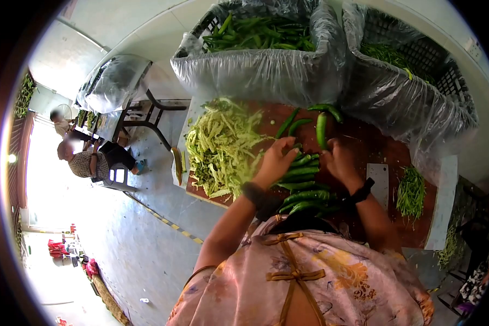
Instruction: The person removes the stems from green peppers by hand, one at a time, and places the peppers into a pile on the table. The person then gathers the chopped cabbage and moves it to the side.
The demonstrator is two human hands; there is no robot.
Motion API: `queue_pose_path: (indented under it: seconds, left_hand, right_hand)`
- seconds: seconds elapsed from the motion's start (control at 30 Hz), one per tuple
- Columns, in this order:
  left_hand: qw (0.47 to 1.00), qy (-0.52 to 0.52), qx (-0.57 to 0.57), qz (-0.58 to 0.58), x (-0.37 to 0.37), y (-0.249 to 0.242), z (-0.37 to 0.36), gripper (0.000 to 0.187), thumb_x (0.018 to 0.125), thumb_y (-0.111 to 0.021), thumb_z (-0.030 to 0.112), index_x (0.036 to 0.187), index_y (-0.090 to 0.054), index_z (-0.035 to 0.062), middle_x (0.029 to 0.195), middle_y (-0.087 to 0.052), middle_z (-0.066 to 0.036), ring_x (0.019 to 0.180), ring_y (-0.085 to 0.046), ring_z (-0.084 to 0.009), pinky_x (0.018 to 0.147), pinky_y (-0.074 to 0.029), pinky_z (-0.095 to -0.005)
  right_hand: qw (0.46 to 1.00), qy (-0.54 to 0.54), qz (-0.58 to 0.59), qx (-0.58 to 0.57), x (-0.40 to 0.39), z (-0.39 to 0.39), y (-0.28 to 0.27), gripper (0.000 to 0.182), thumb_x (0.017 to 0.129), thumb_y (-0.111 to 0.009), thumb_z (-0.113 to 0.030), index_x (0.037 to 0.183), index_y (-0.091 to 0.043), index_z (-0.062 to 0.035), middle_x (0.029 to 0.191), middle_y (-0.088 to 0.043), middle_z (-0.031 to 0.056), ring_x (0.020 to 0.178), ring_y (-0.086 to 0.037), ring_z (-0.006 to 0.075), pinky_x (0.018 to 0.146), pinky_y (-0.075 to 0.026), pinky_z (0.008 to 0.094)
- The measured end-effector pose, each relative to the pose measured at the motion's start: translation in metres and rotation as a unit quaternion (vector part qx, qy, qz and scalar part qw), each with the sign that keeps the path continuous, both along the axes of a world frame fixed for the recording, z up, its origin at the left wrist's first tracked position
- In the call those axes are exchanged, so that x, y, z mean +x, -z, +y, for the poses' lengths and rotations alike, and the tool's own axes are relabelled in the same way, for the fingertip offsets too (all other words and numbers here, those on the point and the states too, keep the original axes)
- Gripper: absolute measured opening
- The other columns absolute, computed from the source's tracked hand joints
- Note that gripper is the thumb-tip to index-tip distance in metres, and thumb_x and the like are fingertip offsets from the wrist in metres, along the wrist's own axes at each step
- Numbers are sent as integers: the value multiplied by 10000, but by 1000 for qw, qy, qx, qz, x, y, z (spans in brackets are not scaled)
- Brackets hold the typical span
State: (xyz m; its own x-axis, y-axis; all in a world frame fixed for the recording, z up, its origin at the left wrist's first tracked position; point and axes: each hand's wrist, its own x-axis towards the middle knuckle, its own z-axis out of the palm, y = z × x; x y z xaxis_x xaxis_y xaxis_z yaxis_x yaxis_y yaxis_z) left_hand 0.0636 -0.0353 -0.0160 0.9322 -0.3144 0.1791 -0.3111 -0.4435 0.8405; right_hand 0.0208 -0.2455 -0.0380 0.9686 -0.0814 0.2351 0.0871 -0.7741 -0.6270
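Note:
Several long green chili peppers (301, 176) lie side by side in a row on the brown board (358, 125) in front of me. My left hand (277, 163) is at the left end of the row's far peppers, its fingers curled but apart. With its fingertips, my right hand (340, 161) pinches the near end of a single green chili pepper (321, 129) that points away from me. A few loose chili peppers (300, 126) lie beyond both hands. A flat metal blade (377, 182) with small holes rests right of my right hand; its handle is not visible.
A large heap of pale green shredded vegetable (217, 149) covers the board's left side. Thin green strips (411, 191) lie at the right. Two plastic-lined crates (255, 68) (402, 81) stand behind the board. Two people (87, 163) (62, 125) sit at the far left.

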Motion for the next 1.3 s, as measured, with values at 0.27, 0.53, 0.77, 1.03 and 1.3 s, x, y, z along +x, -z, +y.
queue_pose_path:
  seconds: [0.27, 0.53, 0.77, 1.03, 1.3]
  left_hand:
    - [980, 20, -148, 128, -20, -33, -14, 359, 859, -570, 73, 1203, -500, -4, 915, -552, -15, 811, -522, -100, 707, -437, -234]
    - [951, 105, -158, 244, -36, -51, 3, 362, 872, -510, 44, 1231, -494, 12, 990, -523, -10, 762, -487, -79, 694, -422, -213]
    - [977, 160, -109, 94, -42, -52, 1, 356, 854, -505, 55, 1205, -507, -2, 1088, -555, -92, 1004, -527, -170, 880, -419, -279]
    - [977, 163, -127, 59, -43, -60, 0, 340, 861, -499, 57, 1196, -516, 2, 1076, -559, -87, 999, -533, -168, 877, -420, -275]
    - [952, 138, -208, 177, -46, -69, 0, 333, 882, -480, 67, 1209, -521, 20, 991, -562, -4, 742, -472, -56, 682, -422, -203]
  right_hand:
    - [962, -169, 67, 205, -18, 46, -30, 204, 841, -592, -174, 911, -548, 12, 762, -619, 132, 674, -595, 288, 613, -456, 384]
    - [895, -151, 81, 412, -10, 27, -52, 313, 962, -439, -276, 719, -473, -81, 544, -368, -58, 458, -335, 28, 429, -288, 208]
    - [898, -115, 82, 417, -20, 31, -62, 341, 940, -457, -236, 661, -483, -42, 593, -404, -54, 575, -362, 44, 494, -322, 252]
    - [857, -116, 97, 493, -22, 35, -73, 355, 958, -433, -275, 674, -492, -72, 549, -385, -77, 487, -342, 21, 422, -269, 215]
    - [763, -74, 138, 627, -20, 51, -76, 341, 965, -423, -306, 707, -460, -85, 521, -364, -37, 417, -311, 46, 391, -276, 214]
